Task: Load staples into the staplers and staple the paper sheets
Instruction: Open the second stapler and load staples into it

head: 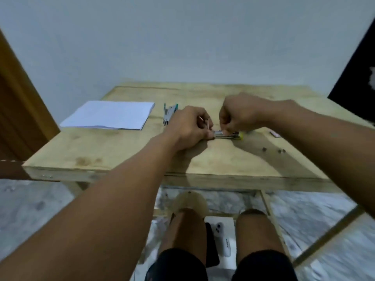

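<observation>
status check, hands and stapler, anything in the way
Both busy: left hand holds the yellow-ended stapler on the table, right hand pinches at its top. The paper stack lies apart at left. A second stapler behind left hand, not blocking.

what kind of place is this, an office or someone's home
Probably a plain room at home, not an office: a rough plywood table against a bare wall, a wooden door at left, a stone-patterned floor.
</observation>
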